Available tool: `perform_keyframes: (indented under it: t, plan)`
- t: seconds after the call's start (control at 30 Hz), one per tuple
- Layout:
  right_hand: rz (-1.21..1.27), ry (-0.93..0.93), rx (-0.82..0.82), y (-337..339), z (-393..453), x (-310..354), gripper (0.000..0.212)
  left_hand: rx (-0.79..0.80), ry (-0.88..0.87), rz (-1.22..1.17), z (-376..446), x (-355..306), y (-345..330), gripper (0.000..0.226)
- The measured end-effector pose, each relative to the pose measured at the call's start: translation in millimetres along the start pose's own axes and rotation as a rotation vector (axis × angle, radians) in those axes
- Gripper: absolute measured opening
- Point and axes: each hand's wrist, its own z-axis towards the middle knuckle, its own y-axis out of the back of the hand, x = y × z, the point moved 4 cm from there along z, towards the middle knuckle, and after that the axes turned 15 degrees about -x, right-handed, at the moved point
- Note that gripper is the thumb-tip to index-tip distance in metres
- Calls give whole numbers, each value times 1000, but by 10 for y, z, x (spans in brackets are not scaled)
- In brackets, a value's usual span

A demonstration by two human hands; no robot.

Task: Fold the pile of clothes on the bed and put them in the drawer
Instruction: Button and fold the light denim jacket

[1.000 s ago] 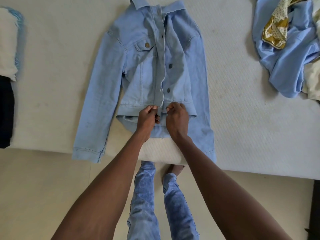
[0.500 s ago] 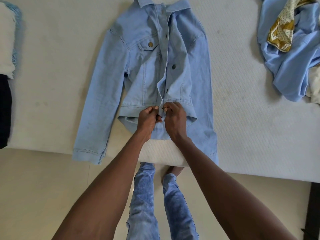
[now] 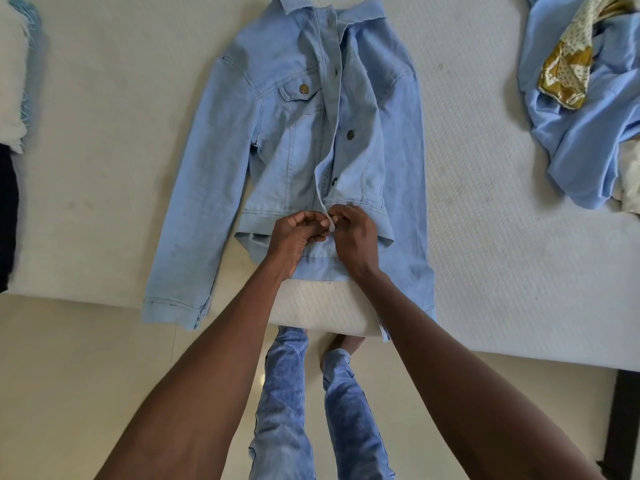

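A light blue denim jacket (image 3: 294, 140) lies front up on the white bed (image 3: 485, 220), collar away from me, both sleeves stretched down along its sides. My left hand (image 3: 294, 235) and my right hand (image 3: 355, 237) meet at the bottom of the jacket's front opening. Each hand pinches one edge of the front band at the waistband, and the two edges are drawn together between my fingertips. The jacket's hem and cuffs reach the near edge of the bed.
A heap of unfolded clothes (image 3: 585, 109), light blue cloth with a gold patterned piece on top, lies at the right of the bed. White (image 3: 12, 81) and dark garments (image 3: 7, 216) lie at the left edge. The pale floor (image 3: 86, 375) and my legs in jeans are below.
My hands have come closer together at the waistband and now draw the two front edges against each other. The lower front opening has narrowed.
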Motion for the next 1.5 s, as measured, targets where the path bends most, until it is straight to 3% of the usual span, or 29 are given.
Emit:
perform_keyframes:
  t: [0.13,0.33,0.47,0.6,0.7,0.87,1.03,1.1,1.27,1.37,1.5]
  plan:
    - [92,-187,36,43,28,-44,24,-27,-116,101,1,-77,-17,8]
    - [66,-294,-97,87,44,-167,6,-35,-295,277,41,-69,-98,12]
    - [12,-248,-133,152,27,-193,13,-39,-366,385,37,-79,-149,9]
    - [33,-196,-99,177,35,-126,21,-66,-585,550,-32,-119,-215,10]
    - [153,-345,-122,189,37,-131,18,-81,-727,594,-84,-108,-260,9]
    - [397,-756,-144,93,-37,-266,15,-133,-672,549,-116,-53,-267,8]
    - [687,-1071,-120,7,-138,-328,19,-157,-385,367,-91,28,-284,12]
    - [654,-955,-123,42,-135,-326,17,-125,-326,330,-71,38,-274,12]
    - [59,-204,-81,229,34,-138,21,13,-542,595,-69,-142,-211,18]
    - [-7,-60,-13,198,62,-28,27,36,-559,650,20,-228,-163,25]
    - [-147,118,-30,116,58,-19,21,69,-380,486,63,-231,-154,19]
